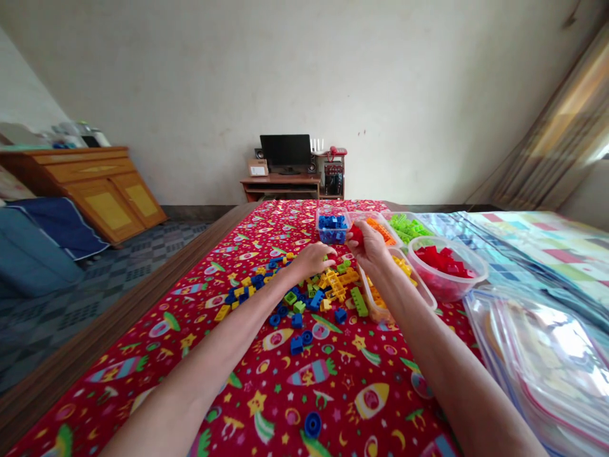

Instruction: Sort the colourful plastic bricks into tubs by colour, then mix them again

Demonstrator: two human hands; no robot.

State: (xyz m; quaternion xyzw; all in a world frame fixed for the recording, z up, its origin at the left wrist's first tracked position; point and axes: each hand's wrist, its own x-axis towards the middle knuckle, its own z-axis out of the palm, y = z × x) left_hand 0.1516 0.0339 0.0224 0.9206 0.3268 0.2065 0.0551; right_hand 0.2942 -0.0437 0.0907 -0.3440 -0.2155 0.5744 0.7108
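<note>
My left hand hovers at the far side of a loose pile of toy building bricks, its fingers curled but apart. A bit of green shows between its fingertips; I cannot tell whether it touches them or lies behind. In my right hand, red toy bricks are gripped, above the near end of the orange brick tub. The pile holds yellow bricks, blue bricks and green bricks. Under my right forearm stands a clear tub of yellow bricks, partly hidden.
Beyond the pile are a tub of blue bricks, orange bricks and light green bricks. A round tub with red bricks stands right. Clear lids are stacked nearby. A blue round piece lies on the red cloth.
</note>
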